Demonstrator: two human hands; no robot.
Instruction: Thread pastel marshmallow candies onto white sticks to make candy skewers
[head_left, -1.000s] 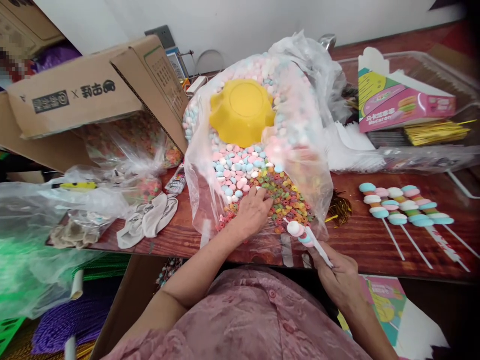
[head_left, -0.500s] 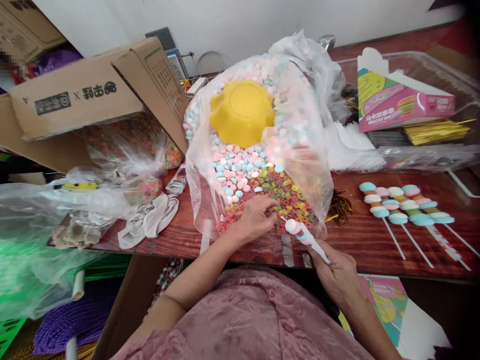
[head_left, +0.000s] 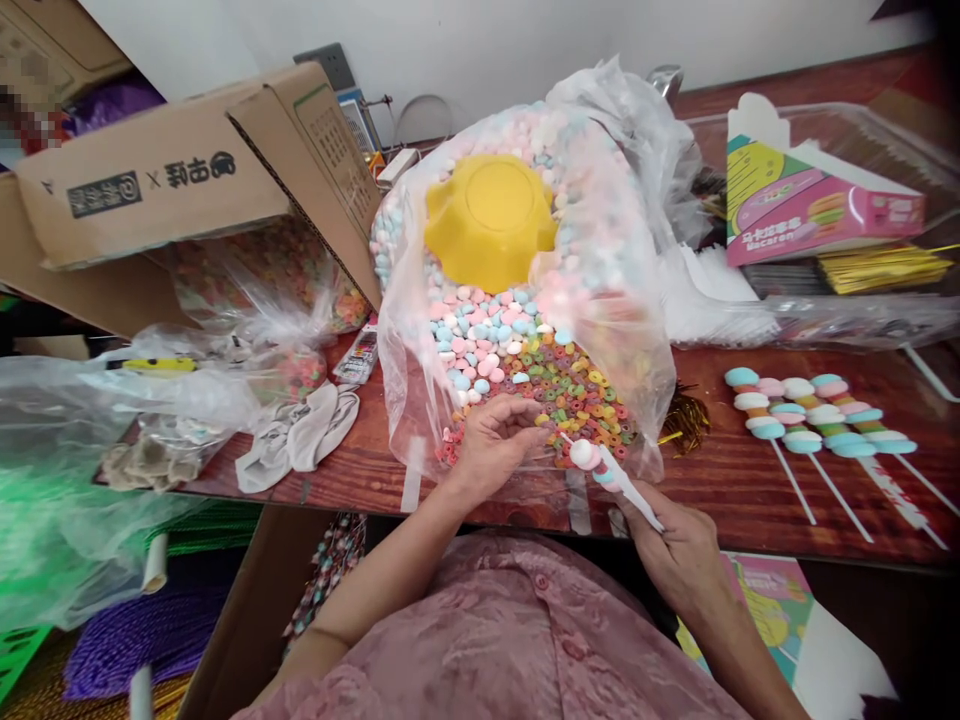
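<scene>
Head view: the left hand (head_left: 491, 447) rests at the near mouth of the clear plastic bag (head_left: 645, 350), fingers curled and pinched together over the coloured ring candies (head_left: 577, 385); what they pinch cannot be told. The right hand (head_left: 675, 550) is closed around the white stick of a candy skewer (head_left: 600, 465), its tip pointing toward the left fingers. A yellow bowl (head_left: 487, 215) lies in the bag. Finished skewers (head_left: 810, 420) lie on the wooden table (head_left: 735, 480), well right.
</scene>
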